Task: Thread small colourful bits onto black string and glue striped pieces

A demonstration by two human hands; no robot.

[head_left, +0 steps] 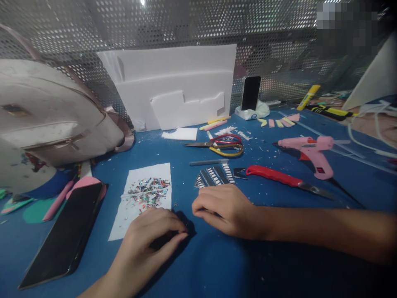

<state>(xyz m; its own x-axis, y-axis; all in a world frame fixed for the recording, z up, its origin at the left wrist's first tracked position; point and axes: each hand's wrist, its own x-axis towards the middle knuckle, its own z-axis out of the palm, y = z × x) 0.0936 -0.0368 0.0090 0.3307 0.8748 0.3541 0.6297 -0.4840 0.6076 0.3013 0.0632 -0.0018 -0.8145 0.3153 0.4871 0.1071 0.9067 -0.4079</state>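
My left hand [151, 234] rests on the blue table, fingers curled and pinched together at the lower right corner of a white paper sheet [145, 198] strewn with glittery confetti bits [148, 192]. What the fingertips hold is hidden. My right hand [221, 209] lies just to its right, fingers curled down against the table, right below several dark striped strips [215, 174]. Whatever sits under those fingers does not show.
A black phone [66, 234] lies at the left, under a white bag [46, 124]. Scissors [221, 145], a red-handled knife [279, 177], a pink glue gun [310, 153] and a grey pen [208, 162] lie behind the hands. White foam boards [173, 87] lean on the mesh wall beside an upright phone [250, 93].
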